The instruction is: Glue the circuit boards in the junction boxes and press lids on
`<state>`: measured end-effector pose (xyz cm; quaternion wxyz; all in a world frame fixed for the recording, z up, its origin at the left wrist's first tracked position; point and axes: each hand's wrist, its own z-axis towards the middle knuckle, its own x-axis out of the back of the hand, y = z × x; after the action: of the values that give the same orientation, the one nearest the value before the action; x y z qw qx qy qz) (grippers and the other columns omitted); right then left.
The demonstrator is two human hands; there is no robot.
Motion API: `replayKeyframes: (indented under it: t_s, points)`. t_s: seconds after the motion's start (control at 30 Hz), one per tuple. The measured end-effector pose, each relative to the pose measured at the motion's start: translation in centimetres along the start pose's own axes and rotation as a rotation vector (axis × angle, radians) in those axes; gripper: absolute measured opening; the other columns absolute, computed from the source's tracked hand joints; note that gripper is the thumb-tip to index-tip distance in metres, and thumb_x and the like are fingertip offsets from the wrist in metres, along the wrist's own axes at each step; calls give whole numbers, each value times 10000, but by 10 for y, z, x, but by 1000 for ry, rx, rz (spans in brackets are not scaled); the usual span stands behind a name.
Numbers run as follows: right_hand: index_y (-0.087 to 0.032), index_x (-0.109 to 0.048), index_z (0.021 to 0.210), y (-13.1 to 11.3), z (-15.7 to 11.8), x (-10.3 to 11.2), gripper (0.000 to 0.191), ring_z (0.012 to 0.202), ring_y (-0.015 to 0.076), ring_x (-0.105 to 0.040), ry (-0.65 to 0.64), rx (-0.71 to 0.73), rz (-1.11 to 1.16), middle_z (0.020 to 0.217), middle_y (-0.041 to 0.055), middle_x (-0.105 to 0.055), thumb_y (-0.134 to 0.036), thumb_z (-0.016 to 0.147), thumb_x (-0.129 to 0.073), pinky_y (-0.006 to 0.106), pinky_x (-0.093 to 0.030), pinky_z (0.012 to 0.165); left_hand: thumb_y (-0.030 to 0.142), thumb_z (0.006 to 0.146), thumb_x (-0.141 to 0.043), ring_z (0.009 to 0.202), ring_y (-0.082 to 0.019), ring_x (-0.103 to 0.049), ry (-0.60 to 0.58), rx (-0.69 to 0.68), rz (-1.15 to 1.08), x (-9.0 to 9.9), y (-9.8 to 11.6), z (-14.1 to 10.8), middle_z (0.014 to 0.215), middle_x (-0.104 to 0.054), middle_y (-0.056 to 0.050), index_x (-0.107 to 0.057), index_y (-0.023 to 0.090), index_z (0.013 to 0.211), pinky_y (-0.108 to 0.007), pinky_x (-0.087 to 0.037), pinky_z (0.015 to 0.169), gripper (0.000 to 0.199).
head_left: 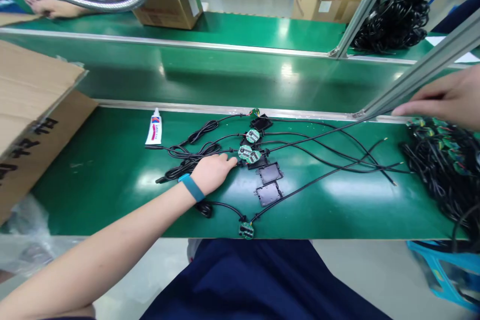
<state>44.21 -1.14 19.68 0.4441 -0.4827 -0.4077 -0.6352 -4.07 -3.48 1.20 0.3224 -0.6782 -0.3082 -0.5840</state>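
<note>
My left hand, with a teal band at the wrist, is closed on a black cable beside the round green circuit boards. Off to the right, my raised right hand pinches the far part of a black cable that stretches back to those boards. Black plastic housings lie in a column under and in front of the boards. Nearer me, another circuit board with cables on both sides rests at the table's front edge. Coiled cables lie behind my left hand, which partly hides them.
A white tube lies at the back left, near a large cardboard box. At the right is a heap of cables with boards. A metal post rises by my right hand. Another person's hands show beyond.
</note>
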Motion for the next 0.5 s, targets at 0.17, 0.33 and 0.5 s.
replayKeyframes:
  t_s: [0.17,0.33,0.5]
  points:
    - [-194,-795,739,5,-24,-95,356,702,177,-614,-335,432,-42,821,132,-763,-537,803,-729,338,-343,629,167,970,-408,665,-206,-569,154,-59,-38,-1,2,-14,792,-592,-91,-659,170,1059,-325,-436,596,267]
    - [-229,-781,754,5,-65,-144,314,800,266,-627,-461,296,-107,865,119,-741,-461,899,-626,370,-373,698,298,984,-483,802,-249,-598,244,-231,-157,-12,21,-40,844,-616,-111,-634,133,1143,-386,-503,723,274]
    - [-189,-764,899,-41,-82,-126,428,1005,341,-602,-190,346,19,1032,165,-715,-553,918,-540,445,-433,821,260,987,-450,1057,-272,-592,450,-85,-271,3,-13,-54,1089,-651,-139,-636,166,1150,-441,-484,940,264]
